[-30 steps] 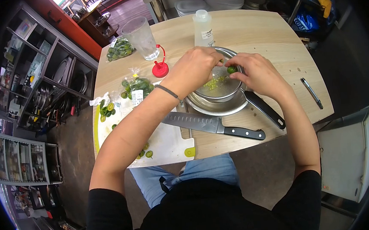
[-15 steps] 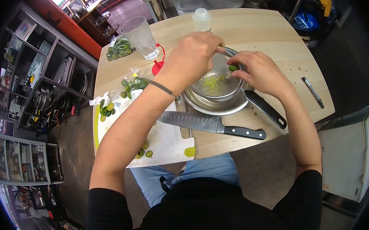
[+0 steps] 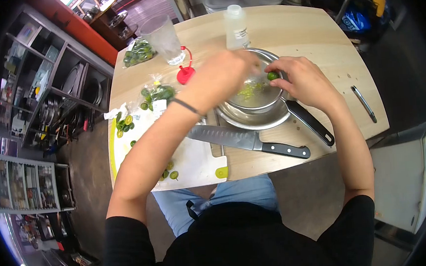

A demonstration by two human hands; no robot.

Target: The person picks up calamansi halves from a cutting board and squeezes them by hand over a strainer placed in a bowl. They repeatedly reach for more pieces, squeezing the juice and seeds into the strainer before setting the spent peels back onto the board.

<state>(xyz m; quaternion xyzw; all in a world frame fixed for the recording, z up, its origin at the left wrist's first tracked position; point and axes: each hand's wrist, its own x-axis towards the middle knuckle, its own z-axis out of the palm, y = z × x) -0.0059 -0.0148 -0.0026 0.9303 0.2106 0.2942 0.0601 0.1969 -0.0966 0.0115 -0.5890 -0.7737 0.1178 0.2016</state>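
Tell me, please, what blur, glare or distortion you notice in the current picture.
Head view: the left hand is smeared, apparently by motion, while the right hand looks sharper; head view: the steel bowl carries bright reflections; head view: wide-angle bending towards the edges, with black corners.

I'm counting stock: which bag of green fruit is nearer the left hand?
The near bag, by the cutting board; the far bag lies farther off, beside the clear pitcher.
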